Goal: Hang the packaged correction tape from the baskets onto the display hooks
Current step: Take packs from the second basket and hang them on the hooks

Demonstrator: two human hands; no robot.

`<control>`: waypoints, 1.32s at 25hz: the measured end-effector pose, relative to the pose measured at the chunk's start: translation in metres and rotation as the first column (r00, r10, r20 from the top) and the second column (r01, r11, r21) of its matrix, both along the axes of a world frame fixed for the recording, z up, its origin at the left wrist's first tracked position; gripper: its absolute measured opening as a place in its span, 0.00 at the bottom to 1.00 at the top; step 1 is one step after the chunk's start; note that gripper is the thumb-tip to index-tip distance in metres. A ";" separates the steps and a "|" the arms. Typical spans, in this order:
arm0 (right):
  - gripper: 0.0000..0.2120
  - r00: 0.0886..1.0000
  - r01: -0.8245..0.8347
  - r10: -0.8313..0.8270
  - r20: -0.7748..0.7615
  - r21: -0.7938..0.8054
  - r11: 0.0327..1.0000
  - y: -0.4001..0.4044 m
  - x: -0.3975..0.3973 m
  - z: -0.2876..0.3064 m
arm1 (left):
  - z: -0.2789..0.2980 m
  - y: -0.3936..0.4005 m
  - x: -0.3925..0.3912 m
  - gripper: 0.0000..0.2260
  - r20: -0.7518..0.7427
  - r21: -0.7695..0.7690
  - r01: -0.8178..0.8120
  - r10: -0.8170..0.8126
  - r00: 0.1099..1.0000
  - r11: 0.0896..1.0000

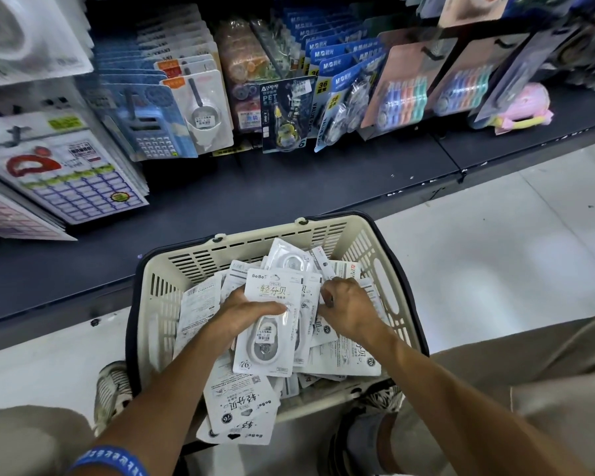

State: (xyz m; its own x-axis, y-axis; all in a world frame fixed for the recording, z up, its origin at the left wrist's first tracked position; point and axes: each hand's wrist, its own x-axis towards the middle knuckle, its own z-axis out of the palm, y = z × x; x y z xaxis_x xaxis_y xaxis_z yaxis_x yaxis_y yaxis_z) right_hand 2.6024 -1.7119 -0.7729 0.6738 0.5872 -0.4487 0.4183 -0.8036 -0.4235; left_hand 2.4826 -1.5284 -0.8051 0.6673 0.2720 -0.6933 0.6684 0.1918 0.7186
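Both forearms bare, no sleeves showing. Blue wristband [109,459] with pale lettering at the lower left of the frame, khaki shorts [547,389] over both knees, and patterned black-and-white sneakers [112,393] with grey socks [359,438] near the bottom

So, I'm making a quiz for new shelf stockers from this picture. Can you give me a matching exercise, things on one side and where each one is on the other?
Things:
1. white correction tape packet with a grey dispenser
2. cream slotted plastic basket
3. pink plastic toy
4. blue wristband

Places:
A. on the left arm
B. on the dark shelf, far right
C. in the left hand
D. on the floor before the shelf

Pairs: 1-C, 2-D, 3-B, 4-A
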 end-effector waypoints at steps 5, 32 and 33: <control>0.10 0.975 0.203 -0.207 0.079 0.057 0.977 0.016 0.025 0.037 | -0.002 0.005 -0.003 0.25 0.074 -0.087 -0.099 0.105 0.992 0.991; 0.34 0.519 0.821 -0.494 -0.697 0.246 0.515 0.022 -0.048 -0.016 | 0.007 -0.009 -0.005 0.53 -0.002 -0.020 -0.003 0.003 1.000 1.000; 0.32 0.512 0.833 -0.523 -0.682 0.245 0.496 0.024 -0.047 -0.017 | 0.005 -0.010 -0.007 0.51 -0.010 -0.016 0.005 -0.005 1.000 1.000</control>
